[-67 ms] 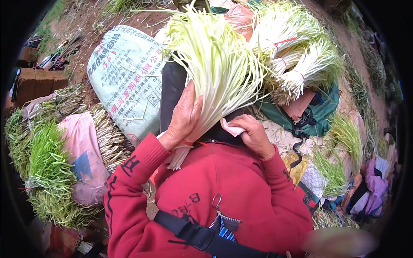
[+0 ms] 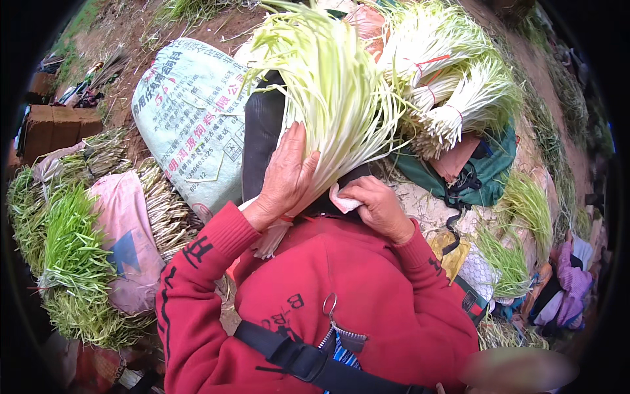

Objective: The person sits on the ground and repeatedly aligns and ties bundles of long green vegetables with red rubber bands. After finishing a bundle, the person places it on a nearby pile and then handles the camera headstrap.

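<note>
A large bundle of pale yellow-green chives point(image 2: 328, 85) lies slantwise over my lap, white stem ends toward my waist. A red tie shows near those ends, by my left wrist. Across the stems rests my left hand point(image 2: 285, 174), its fingers straight and flat on the bundle, the thumb apart. To the right of the stems, my right hand point(image 2: 377, 205) is closed on a small whitish-pink cloth point(image 2: 345, 199). The cloth's edge sticks out from the fingers toward the bundle.
Several tied chive bundles point(image 2: 453, 98) are piled on a green bag point(image 2: 489, 180) at the upper right. A pale green woven sack point(image 2: 190, 125) stands to the left. Beyond it lie green leaf bundles point(image 2: 73, 243) and a pink sack point(image 2: 131, 240).
My left hand has shifted slightly right along the stems. The right hand and cloth have moved a little to the left, and the leaf tops sway slightly.
</note>
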Action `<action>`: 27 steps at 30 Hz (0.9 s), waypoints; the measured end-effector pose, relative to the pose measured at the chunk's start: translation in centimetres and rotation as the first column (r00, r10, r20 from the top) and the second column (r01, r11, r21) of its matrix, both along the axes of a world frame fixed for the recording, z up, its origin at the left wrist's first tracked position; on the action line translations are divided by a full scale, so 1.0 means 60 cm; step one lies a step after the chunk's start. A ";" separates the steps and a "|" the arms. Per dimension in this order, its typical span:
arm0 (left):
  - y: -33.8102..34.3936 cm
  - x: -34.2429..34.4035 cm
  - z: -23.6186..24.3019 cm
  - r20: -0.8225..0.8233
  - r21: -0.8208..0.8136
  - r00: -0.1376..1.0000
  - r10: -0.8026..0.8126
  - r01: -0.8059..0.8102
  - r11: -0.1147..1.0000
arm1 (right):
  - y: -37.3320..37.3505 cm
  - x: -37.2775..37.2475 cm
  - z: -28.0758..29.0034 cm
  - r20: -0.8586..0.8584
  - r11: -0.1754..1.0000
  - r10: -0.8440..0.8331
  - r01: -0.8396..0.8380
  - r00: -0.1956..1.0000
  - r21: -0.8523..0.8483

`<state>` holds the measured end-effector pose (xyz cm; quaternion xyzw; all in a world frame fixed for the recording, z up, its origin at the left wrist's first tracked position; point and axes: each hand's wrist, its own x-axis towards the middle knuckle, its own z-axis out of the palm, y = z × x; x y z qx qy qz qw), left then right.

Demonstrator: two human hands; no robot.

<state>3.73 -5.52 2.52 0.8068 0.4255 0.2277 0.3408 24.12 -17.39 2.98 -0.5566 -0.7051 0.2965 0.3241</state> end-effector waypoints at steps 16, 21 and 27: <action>0.079 -0.050 0.031 0.257 -0.655 0.966 -0.032 0.198 0.729 | -0.025 0.016 0.064 -0.150 0.996 0.053 -0.041 0.987 0.081; 0.066 -0.038 0.020 0.401 -0.711 0.916 0.003 0.309 0.632 | 0.009 -0.018 0.101 0.021 0.910 0.075 -0.077 0.997 0.408; 0.043 -0.046 0.023 0.632 -0.673 0.752 0.189 0.411 0.614 | 0.054 -0.085 0.099 0.408 0.819 -0.079 -0.174 0.909 0.547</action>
